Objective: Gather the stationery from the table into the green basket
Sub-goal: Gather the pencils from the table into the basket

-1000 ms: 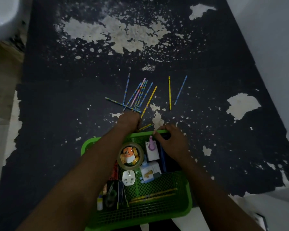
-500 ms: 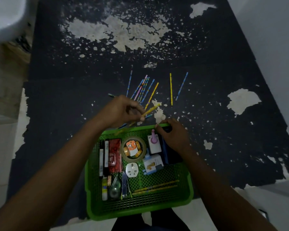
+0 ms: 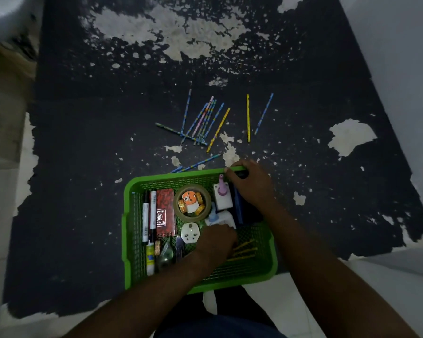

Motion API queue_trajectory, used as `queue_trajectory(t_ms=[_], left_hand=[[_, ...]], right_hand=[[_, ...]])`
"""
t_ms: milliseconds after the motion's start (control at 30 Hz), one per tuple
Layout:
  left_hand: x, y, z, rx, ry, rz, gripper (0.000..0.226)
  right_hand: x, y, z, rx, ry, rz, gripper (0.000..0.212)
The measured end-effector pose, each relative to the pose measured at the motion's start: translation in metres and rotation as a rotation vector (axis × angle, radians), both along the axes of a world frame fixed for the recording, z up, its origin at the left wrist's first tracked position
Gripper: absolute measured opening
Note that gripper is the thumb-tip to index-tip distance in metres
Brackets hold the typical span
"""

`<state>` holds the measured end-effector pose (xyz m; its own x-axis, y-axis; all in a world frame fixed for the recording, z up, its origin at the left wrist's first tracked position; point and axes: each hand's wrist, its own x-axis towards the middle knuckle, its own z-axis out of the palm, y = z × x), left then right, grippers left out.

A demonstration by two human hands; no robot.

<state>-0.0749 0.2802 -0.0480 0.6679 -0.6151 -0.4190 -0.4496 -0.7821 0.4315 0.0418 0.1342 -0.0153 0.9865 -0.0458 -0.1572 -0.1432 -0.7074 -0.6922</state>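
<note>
The green basket (image 3: pixel 128 215) sits at the near edge of the surface (image 3: pixel 83 167), and the right hand (image 3: pixel 250 185) is curled over its far rim. The left hand (image 3: pixel 216 240) reaches down inside it, covering the ends of the yellow pencils (image 3: pixel 244 251). Its fingers are hidden, so I cannot tell whether it grips any. Loose pencils (image 3: pixel 203 120) lie mid-surface, and one blue pencil (image 3: pixel 202 162) lies just beyond the basket's far rim.

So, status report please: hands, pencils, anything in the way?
Left hand down in green basket over yellow pencils, grip unclear. Right hand holds basket's far rim. Loose pencils lie on table. Nothing blocking.
</note>
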Motion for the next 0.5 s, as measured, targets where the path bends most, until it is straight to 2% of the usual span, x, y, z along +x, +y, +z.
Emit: queue_trajectory(t_ms=[100, 233, 333, 433, 500], left_hand=[[-0.006, -0.006, 0.001, 0.061, -0.144, -0.023, 0.042], [0.000, -0.002, 0.004, 0.048, -0.168, -0.099, 0.028], [0.010, 0.013, 0.018, -0.125, -0.185, -0.094, 0.014], [0.039, 0.030, 0.044, -0.311, -0.154, 0.114, 0.028], [0.069, 0.041, 0.059, -0.363, -0.255, 0.330, 0.030]], right_hand=[[0.000, 0.001, 0.001, 0.000, 0.005, -0.006, 0.025], [0.000, 0.000, 0.002, -0.004, 0.015, -0.008, 0.025], [0.001, 0.000, 0.000, 0.003, 0.009, -0.002, 0.025], [0.002, -0.001, -0.004, 0.008, 0.004, -0.006, 0.025], [0.002, -0.001, -0.007, 0.012, -0.015, -0.004, 0.024]])
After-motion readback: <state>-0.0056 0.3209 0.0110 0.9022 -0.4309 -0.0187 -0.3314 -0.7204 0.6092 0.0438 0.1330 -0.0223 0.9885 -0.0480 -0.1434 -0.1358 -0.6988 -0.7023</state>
